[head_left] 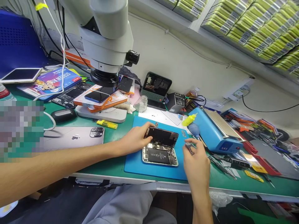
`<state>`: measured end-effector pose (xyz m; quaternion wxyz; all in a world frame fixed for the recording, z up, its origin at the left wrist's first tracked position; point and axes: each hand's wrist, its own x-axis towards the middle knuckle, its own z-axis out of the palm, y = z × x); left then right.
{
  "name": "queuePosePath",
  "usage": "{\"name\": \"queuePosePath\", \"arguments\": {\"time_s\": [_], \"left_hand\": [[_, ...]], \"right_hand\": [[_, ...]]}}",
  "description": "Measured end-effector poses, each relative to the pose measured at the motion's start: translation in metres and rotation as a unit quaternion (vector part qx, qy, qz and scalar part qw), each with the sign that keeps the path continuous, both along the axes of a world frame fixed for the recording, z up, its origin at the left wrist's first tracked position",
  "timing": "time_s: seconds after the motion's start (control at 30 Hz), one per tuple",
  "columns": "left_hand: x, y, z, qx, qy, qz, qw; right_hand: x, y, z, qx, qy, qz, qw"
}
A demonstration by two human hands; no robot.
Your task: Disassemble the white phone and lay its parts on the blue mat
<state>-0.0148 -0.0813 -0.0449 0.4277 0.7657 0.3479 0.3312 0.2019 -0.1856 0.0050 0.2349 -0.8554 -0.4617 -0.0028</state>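
An opened phone (158,155) lies on a blue mat (134,166), its battery and boards bare. Its screen (164,137) is tilted up along the far side of the body. My left hand (136,138) grips the screen's left edge between thumb and fingers. To the right of the phone, above the mat's edge, my right hand (197,161) is closed around a small grey screwdriver (189,147). Its tip and most of its shaft are hidden or too small to make out.
A microscope (107,46) overhangs the left side. A large phone (74,137) lies by my left forearm. A blue heating plate unit (210,132), a blower bulb (193,129) and tweezers (221,166) are at the right. A glass jar (141,104) stands behind the mat.
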Motion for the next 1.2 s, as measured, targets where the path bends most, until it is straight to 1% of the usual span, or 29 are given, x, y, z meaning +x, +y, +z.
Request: {"name": "queuePosePath", "arguments": {"time_s": [0.1,0.17,0.27,0.4,0.47,0.63,0.7,0.73,0.8,1.0,1.07,1.2], "left_hand": [[-0.001,0.001,0.001,-0.026,-0.021,0.004,0.999],[0.0,0.001,0.001,-0.047,-0.041,0.005,0.998],[0.001,0.0,-0.001,-0.079,-0.077,0.011,0.994],[0.002,0.001,0.001,-0.105,-0.13,0.034,0.985],[0.0,0.001,0.008,-0.108,-0.148,0.052,0.982],[-0.011,-0.005,0.037,-0.081,-0.159,0.106,0.978],[-0.019,-0.01,0.044,-0.071,-0.143,0.117,0.98],[-0.024,-0.013,0.045,-0.069,-0.131,0.121,0.982],[-0.034,-0.016,0.041,-0.075,-0.101,0.132,0.983],[-0.064,-0.028,0.02,-0.081,0.005,0.196,0.977],[-0.067,-0.034,0.016,-0.079,0.04,0.2,0.976],[-0.065,-0.04,0.012,-0.055,0.088,0.19,0.976]], "right_hand": [[0.02,-0.001,-0.005,0.049,0.035,-0.03,0.998],[0.03,0.0,-0.01,0.064,0.053,-0.031,0.996],[0.038,0.002,-0.02,0.065,0.073,-0.01,0.995],[0.041,0.001,-0.031,0.041,0.078,0.023,0.996],[0.041,0.0,-0.033,0.027,0.071,0.035,0.997],[0.045,-0.001,-0.033,0.007,0.07,0.052,0.996],[0.048,-0.001,-0.032,0.001,0.077,0.057,0.995],[0.049,-0.001,-0.032,-0.001,0.08,0.059,0.995],[0.051,-0.001,-0.033,-0.005,0.081,0.063,0.995],[0.055,-0.001,-0.036,-0.017,0.07,0.074,0.995],[0.055,-0.001,-0.037,-0.019,0.064,0.078,0.995],[0.056,-0.001,-0.038,-0.024,0.053,0.084,0.995]]}}
